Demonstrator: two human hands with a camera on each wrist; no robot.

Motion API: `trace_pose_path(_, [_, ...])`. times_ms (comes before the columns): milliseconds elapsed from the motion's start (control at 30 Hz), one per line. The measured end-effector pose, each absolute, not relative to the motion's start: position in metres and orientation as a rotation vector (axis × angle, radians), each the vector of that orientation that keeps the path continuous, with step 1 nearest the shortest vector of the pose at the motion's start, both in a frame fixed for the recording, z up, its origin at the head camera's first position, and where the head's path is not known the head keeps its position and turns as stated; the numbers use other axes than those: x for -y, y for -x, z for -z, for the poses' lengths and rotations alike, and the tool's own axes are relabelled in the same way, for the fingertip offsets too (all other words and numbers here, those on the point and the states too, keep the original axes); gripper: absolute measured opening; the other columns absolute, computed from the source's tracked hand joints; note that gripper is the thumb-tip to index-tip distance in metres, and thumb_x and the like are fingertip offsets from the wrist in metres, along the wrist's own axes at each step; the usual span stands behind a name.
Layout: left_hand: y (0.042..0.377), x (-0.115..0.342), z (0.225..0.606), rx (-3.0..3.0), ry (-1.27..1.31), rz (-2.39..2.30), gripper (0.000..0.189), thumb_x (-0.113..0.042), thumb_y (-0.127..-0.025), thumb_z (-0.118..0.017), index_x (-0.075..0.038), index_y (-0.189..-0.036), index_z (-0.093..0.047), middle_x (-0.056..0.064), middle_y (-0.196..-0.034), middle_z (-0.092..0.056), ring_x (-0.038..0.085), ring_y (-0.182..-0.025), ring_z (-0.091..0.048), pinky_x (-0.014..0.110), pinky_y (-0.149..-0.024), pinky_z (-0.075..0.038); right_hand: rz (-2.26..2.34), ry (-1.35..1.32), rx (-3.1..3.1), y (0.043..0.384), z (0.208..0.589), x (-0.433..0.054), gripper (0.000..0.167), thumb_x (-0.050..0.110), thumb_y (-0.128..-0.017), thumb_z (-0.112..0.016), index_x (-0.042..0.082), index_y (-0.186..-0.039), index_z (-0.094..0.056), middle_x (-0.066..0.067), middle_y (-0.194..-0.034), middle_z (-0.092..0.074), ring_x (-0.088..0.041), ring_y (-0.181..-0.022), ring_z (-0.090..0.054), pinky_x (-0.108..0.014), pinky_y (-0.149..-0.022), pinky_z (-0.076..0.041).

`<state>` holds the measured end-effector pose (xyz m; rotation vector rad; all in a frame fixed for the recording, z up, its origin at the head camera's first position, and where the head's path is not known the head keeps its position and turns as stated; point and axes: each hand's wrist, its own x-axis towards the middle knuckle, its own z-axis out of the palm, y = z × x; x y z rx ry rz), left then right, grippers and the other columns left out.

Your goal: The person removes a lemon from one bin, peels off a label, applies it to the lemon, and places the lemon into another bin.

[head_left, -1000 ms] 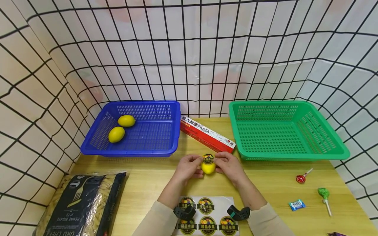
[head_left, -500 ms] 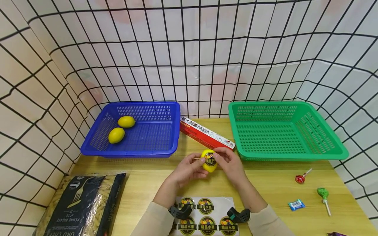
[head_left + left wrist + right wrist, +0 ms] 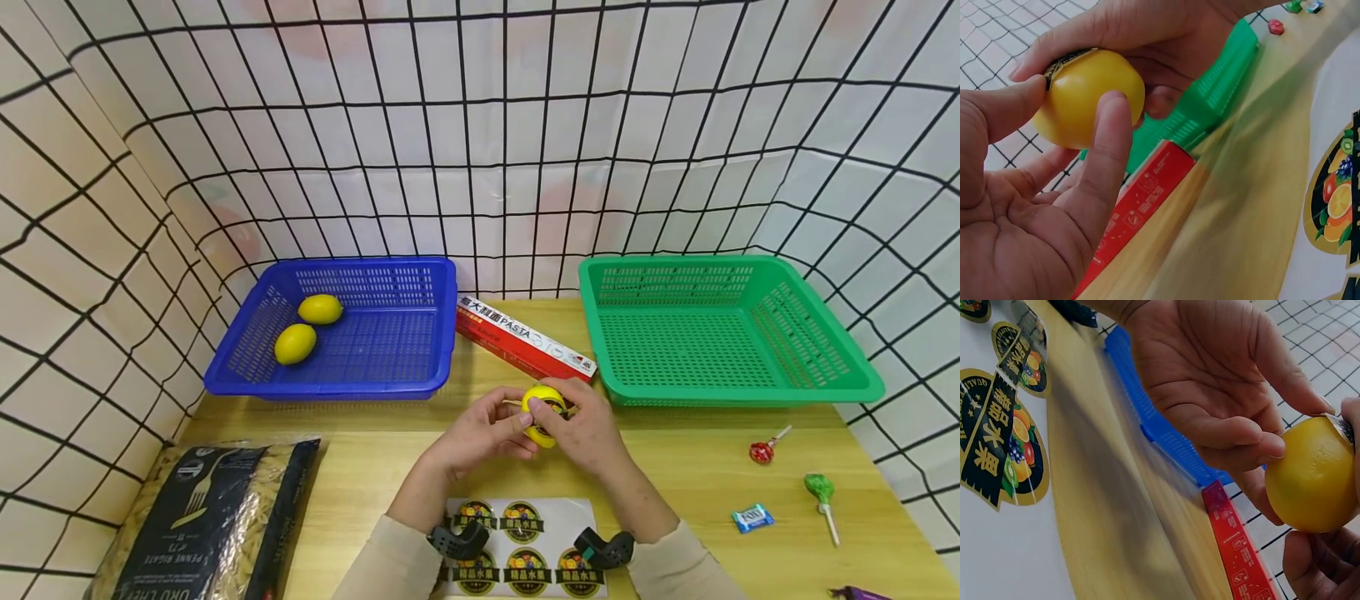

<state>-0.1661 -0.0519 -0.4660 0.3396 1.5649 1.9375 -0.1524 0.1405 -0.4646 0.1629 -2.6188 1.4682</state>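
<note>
Between both hands is a yellow lemon [image 3: 545,394], raised above the wooden table. My left hand [image 3: 483,431] holds its left side, with thumb and fingers around it. My right hand [image 3: 592,427] grips the lemon from the right, its thumb on the face turned toward me. A dark round fruit sticker [image 3: 1066,62] lies on the lemon, partly covered by the thumbs. Below the hands, between the wrists, lies a white sheet [image 3: 566,521] with several matching stickers. Two more lemons [image 3: 296,344] lie in the blue basket [image 3: 330,388] at the left.
At the right stands a green basket [image 3: 738,395]. A red pasta box [image 3: 525,340] lies between the baskets. A bag of penne [image 3: 202,517] is at the front left. On the right are a red lollipop [image 3: 762,452], a green lollipop [image 3: 820,487] and a blue-wrapped candy [image 3: 752,517].
The lemon has turned and shifted slightly right, so its sticker now faces more to the right. My right thumb has moved onto its front, and my left thumb has come closer.
</note>
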Motion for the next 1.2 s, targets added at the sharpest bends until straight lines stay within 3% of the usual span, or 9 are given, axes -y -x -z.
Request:
trace_pose_path(233, [0.167, 0.051, 0.466, -1.598, -0.333, -1.94, 0.044, -0.014, -0.103, -0.059, -0.002, -0.143, -0.043, 0.018, -0.118, -0.061, 0.016, -0.082, -0.072, 0.036, -0.082, -0.063, -1.446, -0.153, 2.56, 0.153, 0.469, -0.139, 0.028, 0.028, -0.1, -0.065, 0.01, -0.12, -0.074, -0.01, -0.112, -0.07, -0.023, -0.101, -0.062, -0.037, -0.087, -0.05])
trace_pose_path(367, [0.166, 0.05, 0.466, -1.614, -0.338, -1.935, 0.045, -0.013, -0.103, -0.06, -0.001, -0.143, -0.043, 0.019, -0.121, -0.06, 0.016, -0.082, -0.071, 0.035, -0.081, -0.063, -1.487, -0.107, 2.528, 0.154, 0.47, -0.139, 0.03, 0.03, -0.105, -0.058, 0.009, -0.117, -0.076, -0.009, -0.105, -0.071, -0.02, -0.096, -0.06, -0.03, -0.082, -0.05])
trace_pose_path(633, [0.162, 0.046, 0.465, -1.689, -0.394, -1.918, 0.043, -0.014, -0.103, -0.059, -0.001, -0.142, -0.044, 0.018, -0.119, -0.058, 0.016, -0.079, -0.07, 0.032, -0.078, -0.063, -1.623, 0.147, 2.471, 0.154, 0.471, -0.137, 0.051, 0.044, -0.11, -0.04, 0.011, -0.109, -0.08, -0.008, -0.103, -0.075, -0.01, -0.091, -0.062, -0.021, -0.078, -0.049])
trace_pose_path(867, [0.152, 0.028, 0.463, -2.29, -0.457, -1.682, 0.038, -0.047, -0.102, -0.059, -0.011, -0.116, -0.061, 0.002, -0.09, -0.061, 0.012, -0.072, -0.056, 0.025, -0.065, -0.05, -1.71, 0.139, 2.339, 0.147, 0.469, -0.125, 0.049, 0.037, -0.11, -0.043, 0.007, -0.106, -0.08, -0.011, -0.099, -0.072, -0.005, -0.088, -0.06, -0.017, -0.078, -0.047])
trace_pose_path(967, [0.149, 0.023, 0.465, -2.439, -0.46, -1.613, 0.038, -0.05, -0.103, -0.055, -0.013, -0.109, -0.061, -0.001, -0.083, -0.059, 0.01, -0.07, -0.053, 0.024, -0.063, -0.048, -1.711, 0.124, 2.308, 0.145, 0.466, -0.121, 0.048, 0.035, -0.11, -0.044, 0.006, -0.103, -0.081, -0.011, -0.095, -0.07, -0.007, -0.089, -0.058, -0.017, -0.079, -0.045])
trace_pose_path(1200, [0.148, 0.019, 0.469, -2.565, -0.462, -1.594, 0.043, -0.049, -0.109, -0.039, -0.013, -0.106, -0.064, 0.0, -0.083, -0.064, 0.01, -0.072, -0.055, 0.025, -0.066, -0.049, -1.735, 0.155, 2.283, 0.143, 0.462, -0.119, 0.047, 0.034, -0.11, -0.044, 0.007, -0.1, -0.081, -0.012, -0.094, -0.069, -0.009, -0.091, -0.058, -0.018, -0.079, -0.045])
